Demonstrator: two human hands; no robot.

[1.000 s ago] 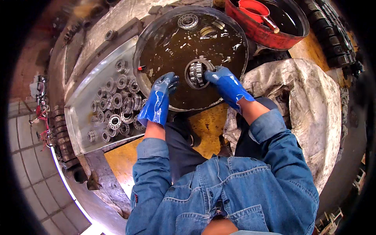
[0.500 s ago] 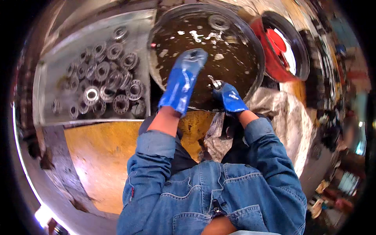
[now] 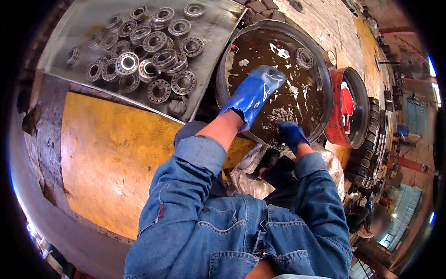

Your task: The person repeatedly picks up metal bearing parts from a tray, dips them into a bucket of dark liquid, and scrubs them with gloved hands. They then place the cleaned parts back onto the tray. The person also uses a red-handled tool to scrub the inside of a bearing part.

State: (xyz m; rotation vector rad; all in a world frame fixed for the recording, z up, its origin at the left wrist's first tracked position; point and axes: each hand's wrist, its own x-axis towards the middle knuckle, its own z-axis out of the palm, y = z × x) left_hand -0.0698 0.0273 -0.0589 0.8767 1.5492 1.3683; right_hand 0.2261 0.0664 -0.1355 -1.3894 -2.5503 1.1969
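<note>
A wide round metal tub [image 3: 327,100] holds murky brown liquid with pale foam patches. Over its near left side reaches my left hand [image 3: 260,90], in a long blue rubber glove; its fingertips point away and their underside is hidden. My right hand [image 3: 291,134], gloved in blue too, is low at the near rim. Its fingers curl at the liquid's surface, and whatever they hold is hidden. Ripples and a small splash [image 3: 281,116] show beside it. Toward the far right side of the tub, a ring-shaped bearing [image 3: 304,58] lies in the liquid, apart from both hands.
Left of the tub, a metal tray [image 3: 65,56] carries several roller bearings [image 3: 154,42] in a loose heap. A red tub [image 3: 337,125] with a red scoop [image 3: 347,102] stands on the right. A yellow board [image 3: 102,162] lies near my left arm; pale sheeting [image 3: 248,179] is below the tub.
The whole view has turned, so tray and tubs sit differently in the picture. Both hands remain at the tub. Liquid is now splashing beside my right hand.
</note>
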